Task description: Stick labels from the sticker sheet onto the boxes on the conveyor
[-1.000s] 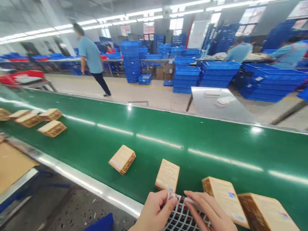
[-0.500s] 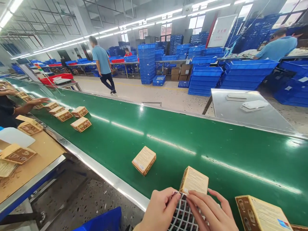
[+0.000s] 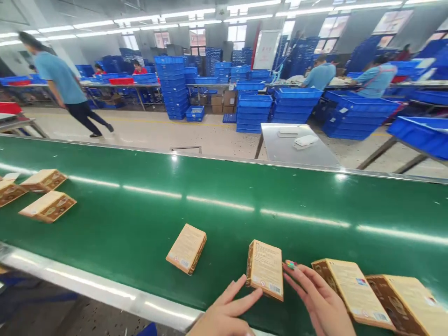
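Note:
A small tan and brown carton (image 3: 265, 268) lies on the green conveyor belt with its printed face up. Two spread fingers of my left hand (image 3: 227, 310) reach the carton's lower left edge; its lower part is cut off by the frame. At the carton's right side, my right hand (image 3: 320, 296) has a small shiny rainbow-coloured sticker (image 3: 290, 264) at its fingertips. Another carton (image 3: 187, 248) rests to the left. To the right, partly behind my right hand, are a carton with a blue-red patch (image 3: 360, 289) and one more carton (image 3: 413, 303).
The green belt (image 3: 122, 224) runs across, with a metal rail (image 3: 105, 284) on the near side. Several cartons (image 3: 49, 205) lie at far left. Beyond stand a metal table (image 3: 297, 144), stacked blue crates (image 3: 171, 88), a walking person (image 3: 63, 79) and seated workers.
My view has turned right. My hands have parted from the grid-patterned sheet, which is out of sight; a shiny sticker is now at my right fingertips, and my left fingers have reached the carton.

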Action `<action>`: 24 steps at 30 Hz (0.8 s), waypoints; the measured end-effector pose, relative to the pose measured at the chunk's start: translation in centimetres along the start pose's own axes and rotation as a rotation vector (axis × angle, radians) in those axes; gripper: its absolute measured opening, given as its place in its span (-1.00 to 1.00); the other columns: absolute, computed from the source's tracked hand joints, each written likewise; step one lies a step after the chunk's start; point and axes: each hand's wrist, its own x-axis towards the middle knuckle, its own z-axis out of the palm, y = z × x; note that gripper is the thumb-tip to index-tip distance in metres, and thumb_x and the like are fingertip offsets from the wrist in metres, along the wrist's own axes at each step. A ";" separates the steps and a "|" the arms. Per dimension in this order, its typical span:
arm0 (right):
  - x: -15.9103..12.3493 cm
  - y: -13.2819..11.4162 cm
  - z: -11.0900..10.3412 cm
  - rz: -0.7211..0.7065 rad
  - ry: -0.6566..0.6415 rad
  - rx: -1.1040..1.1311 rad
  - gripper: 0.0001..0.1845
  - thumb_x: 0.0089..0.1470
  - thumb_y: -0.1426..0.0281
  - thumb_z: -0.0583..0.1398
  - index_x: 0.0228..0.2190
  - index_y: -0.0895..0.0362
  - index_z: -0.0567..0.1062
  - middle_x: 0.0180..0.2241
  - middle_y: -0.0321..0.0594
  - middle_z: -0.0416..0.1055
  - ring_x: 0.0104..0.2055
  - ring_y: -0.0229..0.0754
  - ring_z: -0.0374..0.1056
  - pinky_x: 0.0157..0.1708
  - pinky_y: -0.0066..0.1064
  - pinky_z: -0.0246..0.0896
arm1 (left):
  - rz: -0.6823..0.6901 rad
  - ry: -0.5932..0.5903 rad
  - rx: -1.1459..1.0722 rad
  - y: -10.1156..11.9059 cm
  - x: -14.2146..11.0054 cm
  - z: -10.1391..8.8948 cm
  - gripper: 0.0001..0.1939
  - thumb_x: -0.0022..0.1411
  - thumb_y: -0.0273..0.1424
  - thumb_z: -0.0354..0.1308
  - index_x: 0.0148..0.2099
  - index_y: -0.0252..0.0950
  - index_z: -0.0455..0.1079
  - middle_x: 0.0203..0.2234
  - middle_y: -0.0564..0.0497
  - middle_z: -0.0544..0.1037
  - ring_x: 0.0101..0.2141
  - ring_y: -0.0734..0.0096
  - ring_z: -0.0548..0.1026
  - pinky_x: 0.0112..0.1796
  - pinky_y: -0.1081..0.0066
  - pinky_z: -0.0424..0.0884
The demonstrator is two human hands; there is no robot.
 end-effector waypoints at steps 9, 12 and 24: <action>1.4 0.9 1.1 0.032 0.142 0.130 -0.52 -0.21 0.04 0.45 -0.32 0.12 0.62 -0.02 -0.09 0.52 0.05 0.16 0.42 -0.09 -0.22 0.48 | 0.103 -0.108 0.198 -0.2 4.9 3.0 -0.92 0.20 -0.49 0.23 -0.29 -0.36 0.57 0.41 -0.07 -0.14 0.36 -0.20 -0.17 0.26 0.02 0.18; 0.5 1.1 1.3 0.037 0.208 0.162 -0.55 -0.21 0.04 0.45 -0.36 0.11 0.61 0.02 -0.11 0.49 0.03 0.14 0.42 -0.16 -0.27 0.49 | 0.122 -0.087 0.201 0.0 4.8 3.8 -0.89 0.21 -0.46 0.23 -0.31 -0.40 0.56 0.42 -0.09 -0.22 0.36 -0.23 -0.20 0.26 0.01 0.19; 0.6 1.5 -0.6 -0.197 0.371 -0.480 -0.41 -0.08 -0.13 0.32 -0.25 0.10 0.50 -0.17 -0.05 0.54 -0.14 0.11 0.46 -0.17 -0.12 0.43 | 0.092 -0.211 -0.082 -0.3 6.4 4.9 -0.81 0.30 -0.38 0.15 -0.19 -0.30 0.59 0.43 0.02 -0.13 0.38 -0.23 -0.20 0.30 -0.16 -0.03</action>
